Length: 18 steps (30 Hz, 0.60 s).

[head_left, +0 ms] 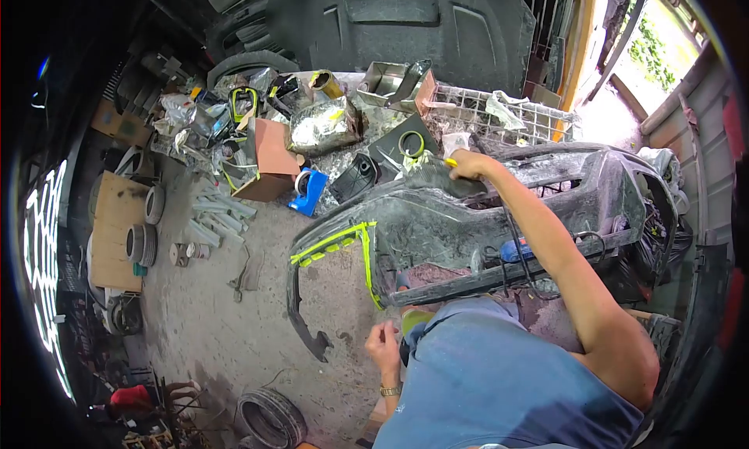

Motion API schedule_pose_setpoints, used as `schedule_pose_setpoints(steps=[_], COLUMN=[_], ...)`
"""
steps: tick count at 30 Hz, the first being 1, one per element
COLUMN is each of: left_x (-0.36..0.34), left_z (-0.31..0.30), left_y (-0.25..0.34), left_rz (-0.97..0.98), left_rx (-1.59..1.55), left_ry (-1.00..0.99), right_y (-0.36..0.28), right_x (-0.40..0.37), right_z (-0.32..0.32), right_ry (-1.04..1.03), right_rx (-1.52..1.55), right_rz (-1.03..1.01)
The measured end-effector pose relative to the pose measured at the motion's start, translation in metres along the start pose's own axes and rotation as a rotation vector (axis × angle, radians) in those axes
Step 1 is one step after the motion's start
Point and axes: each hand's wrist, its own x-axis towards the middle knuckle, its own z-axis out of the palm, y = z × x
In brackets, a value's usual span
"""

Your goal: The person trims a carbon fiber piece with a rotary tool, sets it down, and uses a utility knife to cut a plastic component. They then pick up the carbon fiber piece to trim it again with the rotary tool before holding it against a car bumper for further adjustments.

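My right hand (470, 166) reaches across a large dark car body part (437, 229) and is closed around a small yellow object (451, 163) whose kind I cannot make out. A roll of yellow-green tape (400, 144) lies just beyond it. Low beside my body, my left hand (382, 346) wears a wristwatch and has its fingers curled; whatever they may hold is hidden. Strips of yellow-green tape (368, 262) line an opening at the left end of the dark part.
A cluttered table (370, 125) beyond the part bears a cardboard box (273, 152), a blue tape dispenser (314, 193) and a metal can (326, 85). A blue-handled tool (515, 251) rests on the part. A tyre (273, 419) lies on the floor near a wooden board (118, 230).
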Motion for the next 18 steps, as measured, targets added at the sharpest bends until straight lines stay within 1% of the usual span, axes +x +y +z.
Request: schedule_pose_setpoints(steps=[1,2,4,5,6,8,9,10,12,13,14,15,16,17,18], left_x=[0.005,0.015,0.037,0.051,0.067,0.097,0.108,0.123,0.15,0.161,0.169,0.176,0.183,0.187,0.189], left_z=[0.001,0.001,0.001,-0.004,-0.01,-0.019,-0.023,-0.024,-0.035,-0.033,-0.037,-0.041,-0.045,-0.045,-0.046], left_y=[0.004,0.0,-0.01,-0.004,0.001,0.014,0.04,0.044,0.044,0.037,0.039,0.042,0.043,0.043,0.042], left_rz=[-0.015,-0.014,0.116,0.144,0.143,0.273,0.278,0.265,0.473,0.555,0.539,0.567,0.587,0.612,0.635], left_rx=[-0.041,-0.05,-0.06,-0.032,-0.048,0.034,-0.029,-0.043,0.015,-0.047,-0.048,-0.042,-0.03,-0.071,-0.111], left_ry=[-0.029,-0.04,-0.091,-0.161,-0.18,-0.321,-0.342,-0.338,-0.473,-0.486,-0.469,-0.583,-0.682,-0.71,-0.742], right_y=[-0.001,-0.001,-0.047,-0.054,-0.061,-0.074,-0.077,-0.081,-0.094,-0.101,-0.112,-0.135,-0.132,-0.153,-0.168], right_x=[0.0,-0.002,-0.031,-0.03,-0.032,-0.033,-0.034,-0.035,-0.042,-0.044,-0.048,-0.055,-0.058,-0.067,-0.075], right_z=[0.001,0.0,-0.019,-0.019,-0.019,-0.018,-0.017,-0.018,-0.019,-0.021,-0.023,-0.028,-0.02,-0.018,-0.014], right_ry=[-0.07,-0.065,-0.146,-0.182,-0.176,-0.122,-0.101,-0.112,0.077,0.127,0.174,0.242,0.442,0.565,0.662], right_rx=[-0.128,-0.136,-0.275,-0.363,-0.373,-0.464,-0.453,-0.469,-0.368,-0.399,-0.427,-0.363,-0.385,-0.365,-0.279], right_rz=[-0.064,-0.053,0.232,0.297,0.319,0.356,0.348,0.35,0.326,0.416,0.501,0.45,0.481,0.379,0.302])
